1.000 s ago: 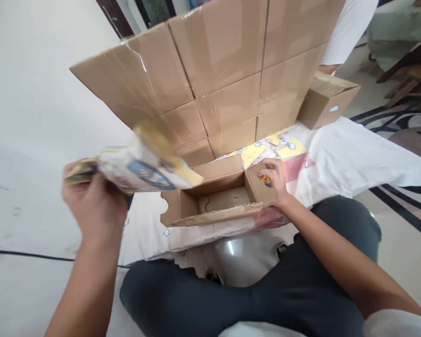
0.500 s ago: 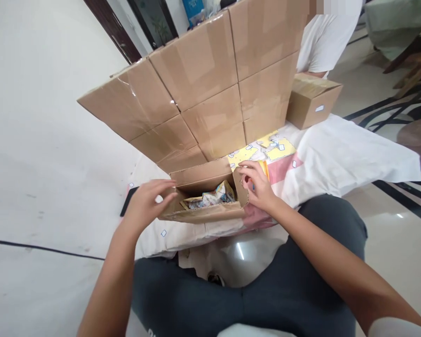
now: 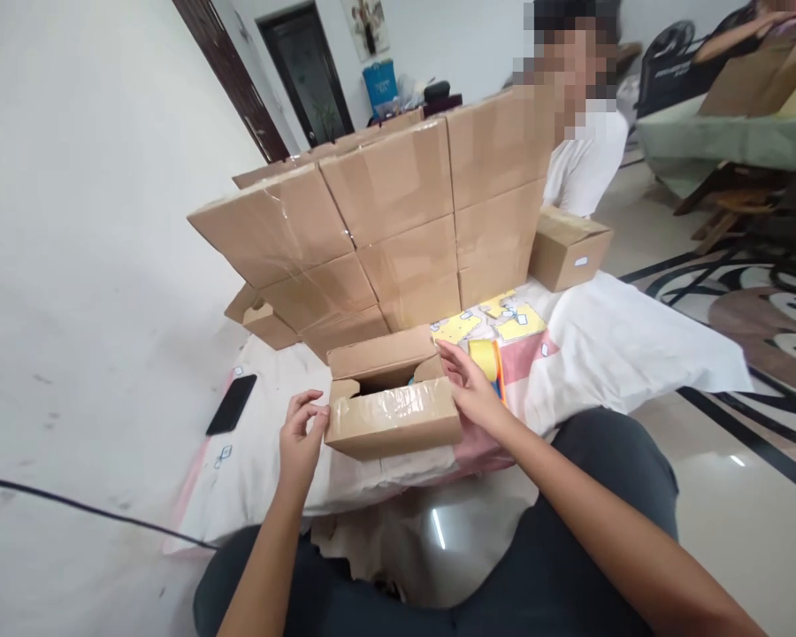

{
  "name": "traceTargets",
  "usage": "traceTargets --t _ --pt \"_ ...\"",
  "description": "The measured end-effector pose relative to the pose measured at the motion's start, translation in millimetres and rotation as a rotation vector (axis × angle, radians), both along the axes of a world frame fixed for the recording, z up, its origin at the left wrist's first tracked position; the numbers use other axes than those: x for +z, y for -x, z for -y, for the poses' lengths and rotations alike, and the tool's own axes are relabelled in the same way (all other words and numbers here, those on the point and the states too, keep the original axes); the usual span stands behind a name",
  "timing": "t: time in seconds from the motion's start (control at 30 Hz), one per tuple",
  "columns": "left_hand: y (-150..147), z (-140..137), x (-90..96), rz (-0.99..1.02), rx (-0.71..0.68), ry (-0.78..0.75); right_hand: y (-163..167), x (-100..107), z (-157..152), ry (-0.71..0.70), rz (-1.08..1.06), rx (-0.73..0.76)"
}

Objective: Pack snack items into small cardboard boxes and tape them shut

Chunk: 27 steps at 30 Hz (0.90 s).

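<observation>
A cardboard box [image 3: 393,435] stands on the cloth-covered table in front of me, its back flap raised. Small side flaps lean inward over the opening, and clear tape shines along the front top. Most of what lies inside is hidden; a bit of blue shows. At the box's left end is my left hand [image 3: 303,431], fingers loosely bent and apart, with the tips at the corner. My right hand [image 3: 472,391] lies along the right end, fingers extended against the side. Just beyond it sits a yellow tape roll-like object [image 3: 484,361] with an orange edge.
A tall wall of taped cardboard [image 3: 404,257] rises behind the box. On the left lies a black phone [image 3: 232,404]. A closed carton [image 3: 567,252] stands at the right, near a person in a white shirt [image 3: 587,164]. The white tablecloth [image 3: 643,332] drapes off the right side.
The side flaps have tipped inward, and the patterned packet inside is now hidden. Both hands have come down to the box's ends. My view has tilted up, showing more of the room.
</observation>
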<state>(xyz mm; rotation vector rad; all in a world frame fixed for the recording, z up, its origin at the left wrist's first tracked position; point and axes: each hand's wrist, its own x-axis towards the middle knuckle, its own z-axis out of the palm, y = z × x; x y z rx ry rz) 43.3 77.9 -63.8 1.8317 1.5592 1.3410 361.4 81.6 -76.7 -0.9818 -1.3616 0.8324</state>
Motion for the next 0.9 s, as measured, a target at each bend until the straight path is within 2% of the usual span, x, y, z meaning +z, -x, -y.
traceTargets --t 0.1,0.2,0.27,0.33,0.4,0.47,0.57,0.67,0.73,0.8,0.83,0.9 --pt "-8.9 -4.2 -12.7 0.106 0.008 0.005 -0.7 2.5 -0.8 -0.048 -0.066 -0.048" --pt "-10.9 -6.0 -16.3 0.155 0.012 -0.024 -9.5 8.0 -0.9 -0.184 0.124 -0.057" --pt "-9.7 -5.6 -4.5 0.020 -0.050 -0.074 -17.0 10.5 -1.7 -0.290 0.305 -0.026" --pt "-11.2 -2.6 17.0 -0.259 -0.187 -0.112 -21.9 11.7 -3.3 -0.350 0.389 -0.019" --pt "-19.9 3.4 40.1 -0.531 -0.327 -0.115 -23.3 12.0 -4.7 -0.362 0.409 -0.024" --pt "-36.6 11.3 56.5 -0.687 -0.402 -0.126 -22.9 12.1 -5.1 -0.357 0.438 -0.025" --pt "-66.5 22.0 62.1 -0.794 -0.393 -0.138 -28.6 10.9 -4.5 -0.345 0.471 -0.098" --pt "-83.7 27.8 54.3 -0.824 -0.288 -0.127 -50.1 4.2 -7.1 -0.346 0.308 -0.410" --pt "-85.3 29.9 48.3 -0.814 -0.263 -0.125 -68.6 -5.1 -12.0 -0.269 0.121 -0.674" --pt "-82.8 31.5 43.8 -0.810 -0.269 -0.127 -81.8 -17.3 -18.1 -0.087 -0.039 -0.800" --pt "-81.5 32.3 42.2 -0.814 -0.270 -0.130 -84.5 -23.5 -20.8 0.009 -0.091 -0.793" --pt "-80.2 34.1 40.4 -0.828 -0.265 -0.139 -81.6 -34.0 -24.2 0.138 -0.131 -0.675"
